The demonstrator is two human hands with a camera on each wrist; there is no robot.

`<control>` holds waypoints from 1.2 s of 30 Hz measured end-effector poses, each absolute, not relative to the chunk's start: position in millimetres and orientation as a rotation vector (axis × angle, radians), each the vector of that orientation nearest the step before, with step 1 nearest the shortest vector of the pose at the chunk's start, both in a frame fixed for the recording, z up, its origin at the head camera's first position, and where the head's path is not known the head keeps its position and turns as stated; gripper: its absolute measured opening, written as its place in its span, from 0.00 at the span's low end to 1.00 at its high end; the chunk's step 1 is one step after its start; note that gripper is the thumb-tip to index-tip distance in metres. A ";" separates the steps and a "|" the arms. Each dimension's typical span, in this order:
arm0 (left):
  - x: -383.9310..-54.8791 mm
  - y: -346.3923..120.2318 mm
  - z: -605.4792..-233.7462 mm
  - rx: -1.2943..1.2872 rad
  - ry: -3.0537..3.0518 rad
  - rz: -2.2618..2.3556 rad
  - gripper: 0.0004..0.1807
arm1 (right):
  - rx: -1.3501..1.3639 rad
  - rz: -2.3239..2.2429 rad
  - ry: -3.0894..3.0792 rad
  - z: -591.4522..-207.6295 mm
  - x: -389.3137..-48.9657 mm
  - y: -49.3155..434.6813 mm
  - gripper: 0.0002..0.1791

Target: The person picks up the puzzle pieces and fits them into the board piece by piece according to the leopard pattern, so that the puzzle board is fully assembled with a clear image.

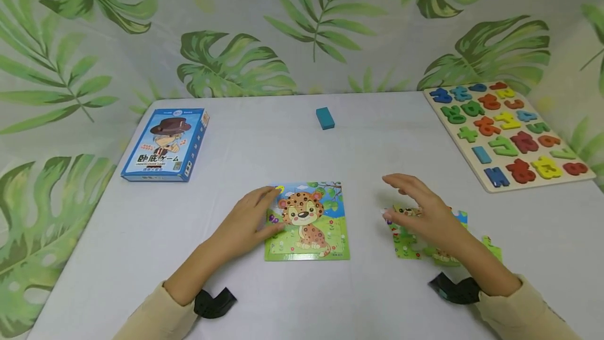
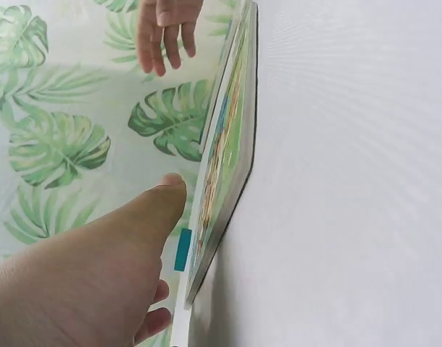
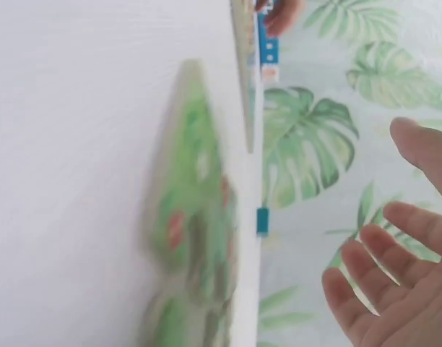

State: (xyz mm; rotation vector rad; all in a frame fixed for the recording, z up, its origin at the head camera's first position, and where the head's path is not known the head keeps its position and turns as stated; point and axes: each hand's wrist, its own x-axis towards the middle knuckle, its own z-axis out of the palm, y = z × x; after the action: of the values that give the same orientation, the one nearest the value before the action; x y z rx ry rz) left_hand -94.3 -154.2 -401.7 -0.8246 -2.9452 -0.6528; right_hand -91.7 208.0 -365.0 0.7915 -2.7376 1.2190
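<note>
A square jigsaw puzzle (image 1: 311,237) of a spotted leopard cub lies flat on the white table, its picture facing up. At its left edge is my left hand (image 1: 243,219), thumb and fingers spread over the border without gripping it. The left wrist view shows the thumb (image 2: 174,188) straight, above the puzzle's surface. To the right, my right hand (image 1: 431,222) hovers with fingers apart and nothing held. Loose jigsaw pieces (image 1: 403,250) in green and blue lie beneath it, partly hidden by the hand and forearm. In the right wrist view these pieces (image 3: 188,144) look blurred, below the extended fingers.
A blue card-game box (image 1: 162,146) lies at the back left. A small teal block (image 1: 325,118) sits at the back middle. The wooden board (image 1: 493,185) with coloured number shapes is at the back right. Leaf-printed cloth (image 1: 236,62) hangs behind the table.
</note>
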 end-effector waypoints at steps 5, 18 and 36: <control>-86.0 -168.4 -402.6 -0.755 -2.988 -0.694 0.39 | 0.791 1.190 -2.783 -374.0 -85.9 223.7 0.35; -82.5 -177.0 -406.1 -0.803 -2.993 -0.714 0.38 | 0.783 1.140 -2.921 -385.4 -90.4 244.6 0.34; -82.6 -178.6 -408.7 -0.826 -2.983 -0.679 0.38 | 0.887 1.122 -2.987 -392.4 -94.5 255.0 0.28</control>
State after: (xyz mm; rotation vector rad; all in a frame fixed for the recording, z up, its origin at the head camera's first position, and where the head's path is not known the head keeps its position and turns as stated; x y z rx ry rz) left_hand -82.6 -178.6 -408.7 -0.8260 -2.9827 -0.6785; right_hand -94.5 255.0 -392.4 0.8867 -2.9866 1.1223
